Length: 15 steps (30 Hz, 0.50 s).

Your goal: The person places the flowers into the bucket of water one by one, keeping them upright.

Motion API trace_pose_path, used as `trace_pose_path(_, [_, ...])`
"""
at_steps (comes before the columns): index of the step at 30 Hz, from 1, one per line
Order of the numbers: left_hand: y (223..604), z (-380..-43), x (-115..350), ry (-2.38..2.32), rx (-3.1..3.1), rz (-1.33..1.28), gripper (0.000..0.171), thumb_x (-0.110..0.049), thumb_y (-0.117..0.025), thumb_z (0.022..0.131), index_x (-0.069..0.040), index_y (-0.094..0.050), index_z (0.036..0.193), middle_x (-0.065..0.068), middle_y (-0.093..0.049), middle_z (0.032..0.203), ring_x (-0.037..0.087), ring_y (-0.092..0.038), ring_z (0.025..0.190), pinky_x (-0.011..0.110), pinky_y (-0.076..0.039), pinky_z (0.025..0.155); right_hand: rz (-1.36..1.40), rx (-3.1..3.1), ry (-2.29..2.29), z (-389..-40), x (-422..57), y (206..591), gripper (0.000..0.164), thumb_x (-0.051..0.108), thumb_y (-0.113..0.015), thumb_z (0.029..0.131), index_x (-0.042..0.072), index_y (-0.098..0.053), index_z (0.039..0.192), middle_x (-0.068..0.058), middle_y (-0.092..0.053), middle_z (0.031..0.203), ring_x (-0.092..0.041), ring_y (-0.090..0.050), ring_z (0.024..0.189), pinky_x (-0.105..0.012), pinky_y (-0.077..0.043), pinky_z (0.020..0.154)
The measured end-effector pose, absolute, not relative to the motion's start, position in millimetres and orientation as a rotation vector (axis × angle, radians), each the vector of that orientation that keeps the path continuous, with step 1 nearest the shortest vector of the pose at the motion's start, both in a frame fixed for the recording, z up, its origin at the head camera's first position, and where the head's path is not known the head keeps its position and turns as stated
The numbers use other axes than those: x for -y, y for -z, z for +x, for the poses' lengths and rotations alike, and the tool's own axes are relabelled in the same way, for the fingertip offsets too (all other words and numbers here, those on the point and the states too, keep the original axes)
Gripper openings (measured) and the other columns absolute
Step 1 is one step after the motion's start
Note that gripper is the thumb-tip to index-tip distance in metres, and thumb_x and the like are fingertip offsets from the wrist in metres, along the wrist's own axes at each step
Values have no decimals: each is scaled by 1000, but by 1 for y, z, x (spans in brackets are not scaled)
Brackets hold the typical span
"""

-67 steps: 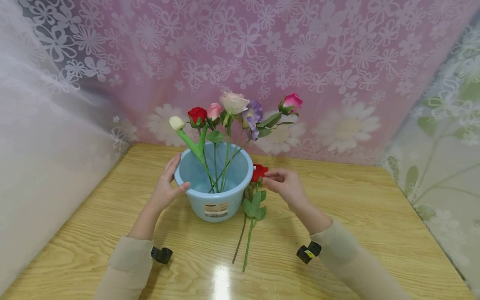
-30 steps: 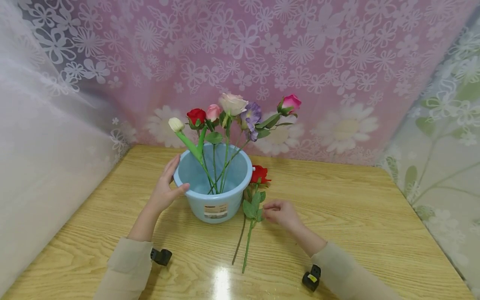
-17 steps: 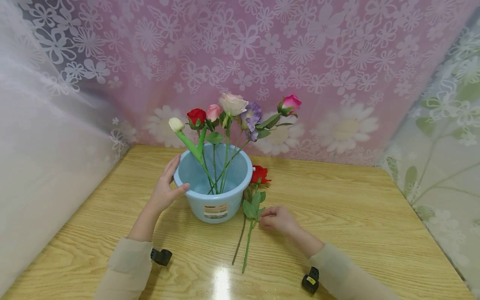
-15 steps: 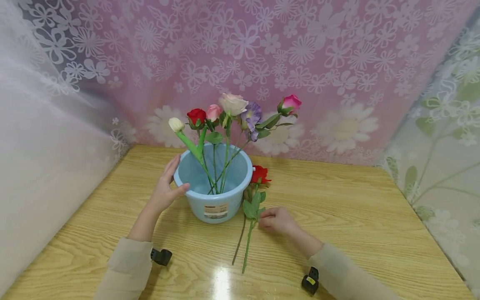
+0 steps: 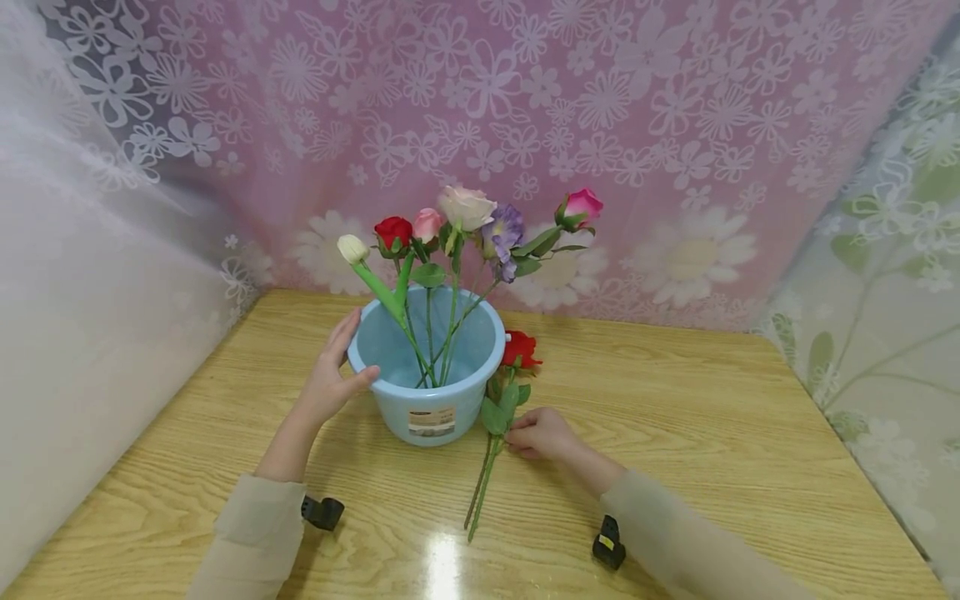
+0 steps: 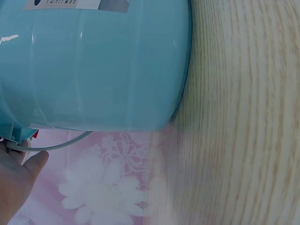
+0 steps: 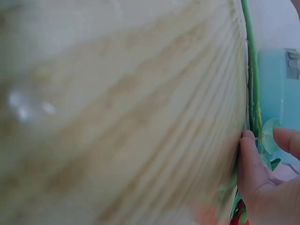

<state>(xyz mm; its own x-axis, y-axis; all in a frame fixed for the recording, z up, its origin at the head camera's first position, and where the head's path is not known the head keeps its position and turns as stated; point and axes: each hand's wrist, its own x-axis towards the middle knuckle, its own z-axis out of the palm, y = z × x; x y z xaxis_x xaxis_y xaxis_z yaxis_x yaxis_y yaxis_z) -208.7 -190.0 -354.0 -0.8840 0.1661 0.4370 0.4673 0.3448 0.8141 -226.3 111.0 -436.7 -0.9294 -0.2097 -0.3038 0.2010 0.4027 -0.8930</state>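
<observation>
A light blue bucket (image 5: 480, 400) stands upright on the table, with several artificial flowers leaning in it. My left hand (image 5: 330, 375) grips its left side, thumb at the rim; the left wrist view shows that hand (image 6: 16, 176) by the white handle (image 6: 61, 145). Right of the bucket lies a red rose (image 5: 520, 350) with a green stem, close beside a darker stem (image 5: 477, 483) whose flower head is hidden. My right hand (image 5: 547, 433) pinches the rose at its leafy stem. In the right wrist view the green stem (image 7: 255, 84) passes between thumb and fingers.
In the bucket are a white tulip (image 5: 352, 249), a red rose (image 5: 393, 233), a pink bud (image 5: 428, 224), a pale rose (image 5: 467, 207), a purple flower (image 5: 504, 229) and a magenta rose (image 5: 582, 207). A pink flowered curtain (image 5: 480, 100) hangs behind the wooden table (image 5: 675, 417).
My right hand has come down from the rose's head to its stem, then moved slightly left. The stem's lower end has swung left against the darker stem. My left hand stays in place.
</observation>
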Motion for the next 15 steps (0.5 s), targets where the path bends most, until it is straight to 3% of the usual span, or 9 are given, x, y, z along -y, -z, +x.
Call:
trace_pose_path(6, [364,-216,196,1561,2320,-583,78,-8,-60,75,6,-16,138,23,-13,142,40,-21,125,51,-21,100,18,-2403,1436,-230,-101,438,14,9,-68,74,-3,-60,76,-8,-60,67,-14,-59,59,-28,-53,56])
trace_pose_path(11, [381,-229,204,1540,2325,-579,79,-15,-63,77,-4,-17,141,13,-13,145,31,-21,128,45,-22,102,-17,-2476,1361,-232,-96,437,20,9,-69,73,3,-54,61,-7,-57,59,-12,-56,52,-27,-51,51])
trace_pose_path(15, [384,-230,205,1536,2324,-584,79,-17,-63,78,-5,-17,141,11,-13,145,29,-20,128,44,-22,102,-51,-2529,1308,-234,-95,437,22,8,-69,73,4,-53,58,-6,-56,55,-12,-55,49,-26,-50,48])
